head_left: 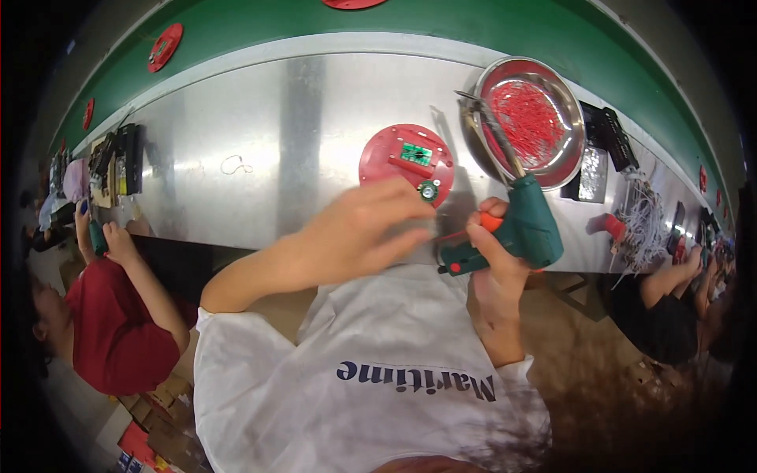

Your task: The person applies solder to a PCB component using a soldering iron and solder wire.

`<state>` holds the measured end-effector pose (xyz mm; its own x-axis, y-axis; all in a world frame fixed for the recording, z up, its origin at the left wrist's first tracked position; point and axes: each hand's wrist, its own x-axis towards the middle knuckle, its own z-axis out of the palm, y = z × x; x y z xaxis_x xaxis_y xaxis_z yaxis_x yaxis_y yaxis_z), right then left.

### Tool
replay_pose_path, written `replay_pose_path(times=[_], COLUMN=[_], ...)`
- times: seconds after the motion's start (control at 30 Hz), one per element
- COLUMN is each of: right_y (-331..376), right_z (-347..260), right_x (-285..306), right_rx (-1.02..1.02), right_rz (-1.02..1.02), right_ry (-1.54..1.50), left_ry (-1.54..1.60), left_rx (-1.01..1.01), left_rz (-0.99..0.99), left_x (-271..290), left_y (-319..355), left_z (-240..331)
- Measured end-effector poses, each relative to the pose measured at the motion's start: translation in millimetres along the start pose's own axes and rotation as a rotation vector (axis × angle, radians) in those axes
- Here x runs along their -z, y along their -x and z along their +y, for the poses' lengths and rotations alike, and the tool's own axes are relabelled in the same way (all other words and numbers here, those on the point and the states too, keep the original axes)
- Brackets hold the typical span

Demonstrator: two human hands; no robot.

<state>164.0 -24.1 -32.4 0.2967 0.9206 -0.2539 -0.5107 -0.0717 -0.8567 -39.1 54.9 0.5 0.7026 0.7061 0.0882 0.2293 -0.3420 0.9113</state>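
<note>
My right hand (498, 272) is closed round a green pistol-shaped soldering gun (536, 225) with an orange trigger. Its long metal barrel points up and away across the left rim of a steel bowl (574, 162), which holds many short red wires (527, 122). My left hand (374, 225) is smeared by motion at the near edge of a red plastic disc (378, 162). A small green circuit board (416, 154) sits on the disc, and a round green part (428, 191) lies close to my left fingers. A thin red strand (451, 235) shows between my two hands.
White cables (643, 225) and black holders (619, 138) lie right of the bowl. A looped thread (236, 165) rests on the metal bench (307, 134). More red discs (165, 47) sit on the green belt (260, 27) behind. Co-workers sit left (122, 323) and right (658, 315).
</note>
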Motion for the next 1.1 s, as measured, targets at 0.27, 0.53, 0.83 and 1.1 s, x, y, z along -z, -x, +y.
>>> replay_pose_path(times=[0.27,0.53,0.83,1.1], right_y=[0.6,2.1,6.2,3.8], right_z=[1.5,15.6,12.5,27.2], right_x=[26.6,19.6,-13.1,-12.3], right_rx=[-0.075,-0.105,-0.229,-0.081], right_rz=[-0.048,-0.207,-0.229,-0.317], right_ry=[0.019,0.111,0.226,0.250], left_ry=[-0.087,0.113,0.247,0.299], left_rx=[0.060,0.196,0.298,0.356], left_rz=[-0.029,0.190,0.250,0.179], left_x=[21.6,-18.7,-47.3,-50.7], left_y=[37.4,39.1,48.2,48.9], left_z=[-26.8,-36.0,-22.7,-15.7])
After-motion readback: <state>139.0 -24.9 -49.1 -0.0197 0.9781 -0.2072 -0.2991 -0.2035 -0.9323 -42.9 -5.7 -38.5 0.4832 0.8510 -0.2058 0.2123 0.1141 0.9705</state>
